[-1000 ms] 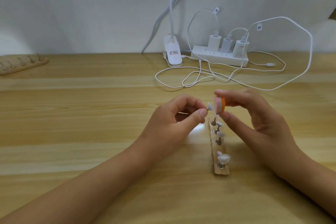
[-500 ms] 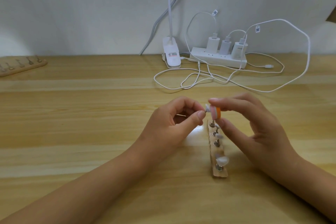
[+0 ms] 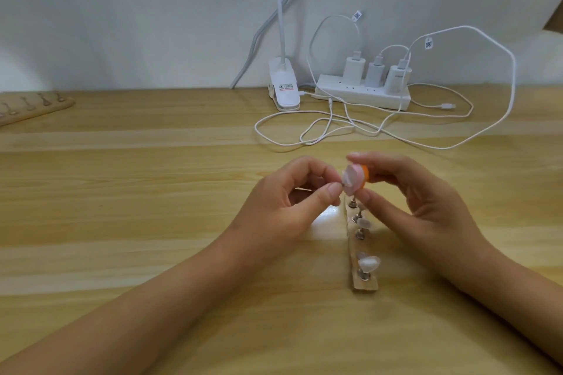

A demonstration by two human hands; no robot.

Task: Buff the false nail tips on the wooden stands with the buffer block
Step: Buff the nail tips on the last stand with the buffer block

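Left grip: our left hand (image 3: 289, 204) pinches a false nail tip (image 3: 345, 177), which is blurred.
Right grip: our right hand (image 3: 423, 207) holds the buffer block (image 3: 357, 178) against that tip.
Near: the wooden stand (image 3: 364, 285) lies on the table (image 3: 152, 222) below both hands.
Far: the power strip (image 3: 362, 94) sits at the table's back edge.

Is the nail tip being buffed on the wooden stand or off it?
Off: left hand pinches the nail tip clear of the wooden stand, against the buffer block.
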